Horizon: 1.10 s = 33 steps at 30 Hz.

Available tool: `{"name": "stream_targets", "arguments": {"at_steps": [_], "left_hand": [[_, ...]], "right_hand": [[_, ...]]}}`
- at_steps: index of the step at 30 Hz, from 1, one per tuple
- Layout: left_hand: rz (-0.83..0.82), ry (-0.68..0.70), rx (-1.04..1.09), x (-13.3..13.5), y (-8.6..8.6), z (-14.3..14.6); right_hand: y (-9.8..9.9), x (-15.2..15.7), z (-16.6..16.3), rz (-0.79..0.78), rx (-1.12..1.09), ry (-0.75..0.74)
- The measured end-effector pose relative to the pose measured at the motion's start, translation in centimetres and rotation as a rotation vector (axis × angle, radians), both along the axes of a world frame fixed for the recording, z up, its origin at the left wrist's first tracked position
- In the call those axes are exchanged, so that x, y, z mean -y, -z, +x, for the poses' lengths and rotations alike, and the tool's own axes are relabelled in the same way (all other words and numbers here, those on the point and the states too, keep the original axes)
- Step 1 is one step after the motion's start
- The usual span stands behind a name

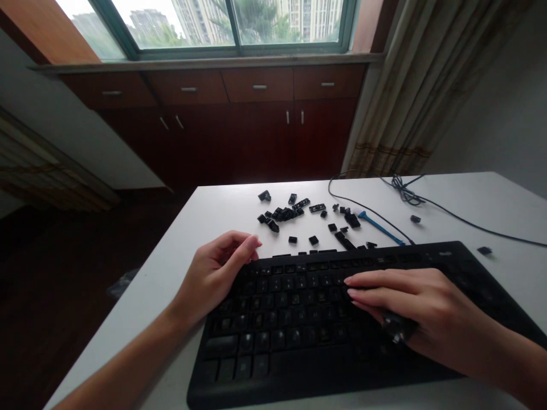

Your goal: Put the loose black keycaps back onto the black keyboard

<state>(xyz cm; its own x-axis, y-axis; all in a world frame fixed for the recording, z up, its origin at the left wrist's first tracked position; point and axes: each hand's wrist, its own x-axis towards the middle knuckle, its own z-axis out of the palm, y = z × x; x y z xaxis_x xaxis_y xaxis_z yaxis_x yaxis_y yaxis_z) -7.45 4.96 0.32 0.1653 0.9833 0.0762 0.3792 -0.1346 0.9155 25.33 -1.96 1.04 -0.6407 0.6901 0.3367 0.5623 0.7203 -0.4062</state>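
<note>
A black keyboard [299,330] lies on the white table [179,267] in front of me, with many keycaps off. My left hand [216,273] grips the keyboard's upper left corner, fingers curled over its edge. My right hand [405,310] rests over the keys at the right, fingers stretched together and pointing left. A small dark piece [395,329] is tucked under its thumb; I cannot make out what it is. Several loose black keycaps [294,215] lie scattered on the table beyond the keyboard.
A blue tool [378,226] lies beside the loose keycaps. A black cable [410,199] runs across the table's far right. Single keycaps [484,250] lie at the right. Dark wooden cabinets [239,114], a window and a curtain [423,85] stand beyond the table.
</note>
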Motion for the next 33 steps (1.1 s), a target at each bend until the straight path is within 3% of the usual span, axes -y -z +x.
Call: {"name": "stream_targets", "arguments": {"at_steps": [4,20,27,30,33], "left_hand": [[0.005,0.003,0.006,0.0,0.0,0.0],[0.034,0.012,0.037,0.1,0.0,0.1],[0.048,0.023,0.043,0.0,0.4,0.0],[0.049,0.027,0.046,-0.1,0.5,0.0],[0.047,0.036,0.052,-0.1,0.5,0.0]], "right_hand": [[0.3,0.1,-0.1,0.075,0.006,-0.007],[0.6,0.1,0.3,0.110,0.082,-0.021],[0.0,0.0,-0.1,0.002,0.080,-0.017],[-0.8,-0.2,-0.7,-0.038,-0.029,0.021],[-2.3,-0.3,-1.8,-0.125,-0.350,0.137]]}}
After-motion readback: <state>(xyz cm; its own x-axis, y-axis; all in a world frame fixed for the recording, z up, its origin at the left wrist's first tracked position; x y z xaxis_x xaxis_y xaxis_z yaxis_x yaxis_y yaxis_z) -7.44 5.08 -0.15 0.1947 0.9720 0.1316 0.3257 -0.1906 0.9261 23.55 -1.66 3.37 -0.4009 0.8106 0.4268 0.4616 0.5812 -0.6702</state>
